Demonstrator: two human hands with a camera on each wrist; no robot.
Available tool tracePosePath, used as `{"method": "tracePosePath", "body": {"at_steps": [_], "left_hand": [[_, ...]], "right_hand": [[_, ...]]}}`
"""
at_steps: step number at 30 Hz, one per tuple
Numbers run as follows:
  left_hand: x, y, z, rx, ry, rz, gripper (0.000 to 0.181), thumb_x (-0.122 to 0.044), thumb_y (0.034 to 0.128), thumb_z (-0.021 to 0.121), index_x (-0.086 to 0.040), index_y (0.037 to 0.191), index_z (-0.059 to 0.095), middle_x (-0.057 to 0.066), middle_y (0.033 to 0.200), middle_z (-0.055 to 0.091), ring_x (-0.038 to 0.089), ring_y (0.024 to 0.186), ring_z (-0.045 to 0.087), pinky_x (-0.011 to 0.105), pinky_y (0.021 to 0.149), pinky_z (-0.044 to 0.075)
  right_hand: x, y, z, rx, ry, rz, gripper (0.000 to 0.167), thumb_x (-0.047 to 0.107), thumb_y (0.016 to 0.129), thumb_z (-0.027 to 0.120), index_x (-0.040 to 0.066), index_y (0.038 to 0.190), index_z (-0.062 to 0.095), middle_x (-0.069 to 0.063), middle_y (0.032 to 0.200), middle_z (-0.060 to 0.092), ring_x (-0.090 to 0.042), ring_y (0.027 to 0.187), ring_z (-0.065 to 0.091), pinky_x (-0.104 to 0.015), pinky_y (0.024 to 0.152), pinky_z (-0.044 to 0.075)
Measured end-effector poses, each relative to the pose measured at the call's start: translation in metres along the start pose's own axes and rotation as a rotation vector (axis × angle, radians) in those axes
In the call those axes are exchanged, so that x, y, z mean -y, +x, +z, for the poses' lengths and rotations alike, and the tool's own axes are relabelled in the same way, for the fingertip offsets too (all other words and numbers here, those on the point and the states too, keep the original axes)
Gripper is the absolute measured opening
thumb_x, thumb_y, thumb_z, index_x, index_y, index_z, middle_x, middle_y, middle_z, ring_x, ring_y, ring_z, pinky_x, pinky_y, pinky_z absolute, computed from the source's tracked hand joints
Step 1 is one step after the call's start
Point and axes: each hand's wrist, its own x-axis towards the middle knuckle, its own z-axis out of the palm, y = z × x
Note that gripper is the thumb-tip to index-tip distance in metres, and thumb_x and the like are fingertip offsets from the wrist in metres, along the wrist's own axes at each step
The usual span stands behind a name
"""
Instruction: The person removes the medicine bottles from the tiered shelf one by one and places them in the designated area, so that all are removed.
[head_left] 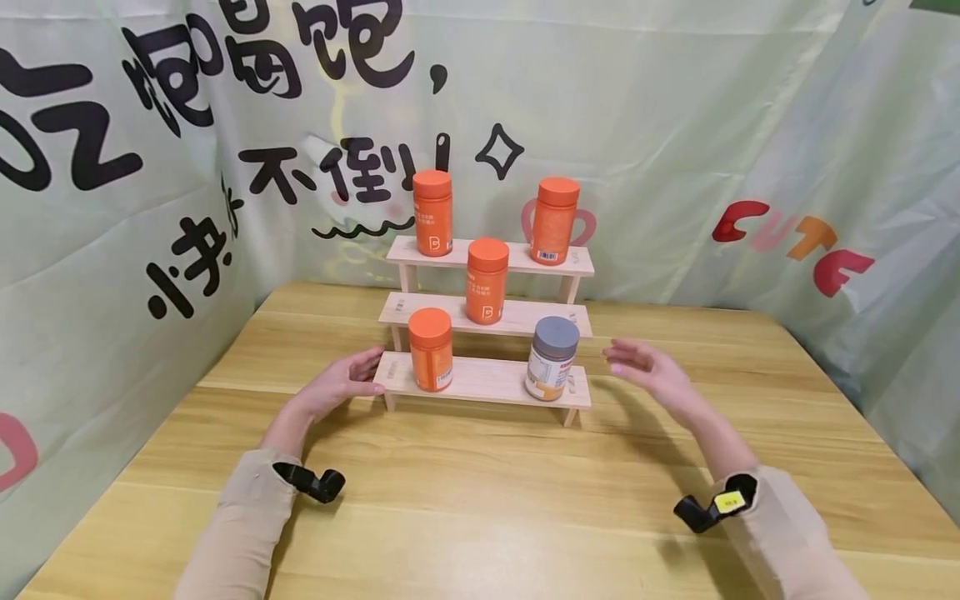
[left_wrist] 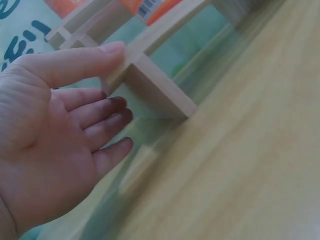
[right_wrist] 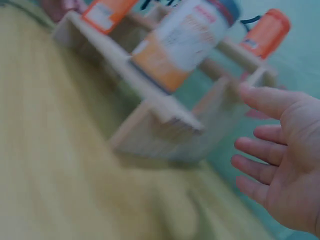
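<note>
A three-step wooden rack stands on the table. On its lowest step are an orange bottle at the left and a grey-lidded jar at the right. The left hand is at the left end of that step; in the left wrist view the thumb of this hand lies at the step's corner, fingers loosely extended below. To the right of the rack, apart from it, the right hand is held with relaxed fingers and holds nothing; the right wrist view shows this hand beside the rack's end.
An orange bottle stands on the middle step. Two more orange bottles, left and right, are on the top step. A printed cloth hangs behind and beside the wooden table.
</note>
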Motion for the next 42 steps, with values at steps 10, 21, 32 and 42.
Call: {"method": "tracePosePath", "body": {"at_steps": [10,21,32,42], "left_hand": [[-0.005,-0.001,-0.006,0.014,0.022,-0.018,0.080,-0.008,0.0851,0.064,0.012,0.143,0.013,0.030,0.147,0.015,0.042,0.135,0.017,0.050,0.109,0.016],[-0.006,-0.001,-0.007,-0.002,0.037,-0.034,0.078,-0.008,0.0854,0.065,0.012,0.142,0.016,0.029,0.147,0.018,0.041,0.135,0.019,0.048,0.109,0.018],[-0.007,-0.004,-0.006,0.006,0.037,-0.054,0.077,-0.006,0.0846,0.064,0.012,0.142,0.016,0.029,0.147,0.017,0.040,0.135,0.019,0.047,0.109,0.018],[-0.006,-0.003,-0.003,0.002,0.044,-0.057,0.078,-0.008,0.0847,0.065,0.012,0.142,0.016,0.028,0.148,0.016,0.040,0.136,0.017,0.047,0.110,0.016]], "right_hand": [[0.062,0.030,-0.041,-0.101,-0.068,0.032,0.066,0.030,0.094,0.054,0.000,0.145,0.024,-0.023,0.140,0.038,-0.036,0.126,0.038,-0.051,0.106,0.027],[0.113,0.075,-0.041,-0.166,-0.047,0.024,0.075,0.039,0.090,0.057,0.005,0.147,0.022,-0.019,0.142,0.038,-0.030,0.127,0.039,-0.045,0.107,0.030],[0.142,0.117,-0.025,-0.202,0.046,0.001,0.072,0.027,0.090,0.060,-0.001,0.145,0.022,-0.020,0.142,0.038,-0.028,0.128,0.039,-0.042,0.104,0.034],[0.148,0.136,-0.005,-0.277,0.089,0.016,0.060,0.011,0.088,0.061,0.000,0.140,0.034,-0.019,0.132,0.046,-0.028,0.115,0.046,-0.041,0.097,0.041]]}}
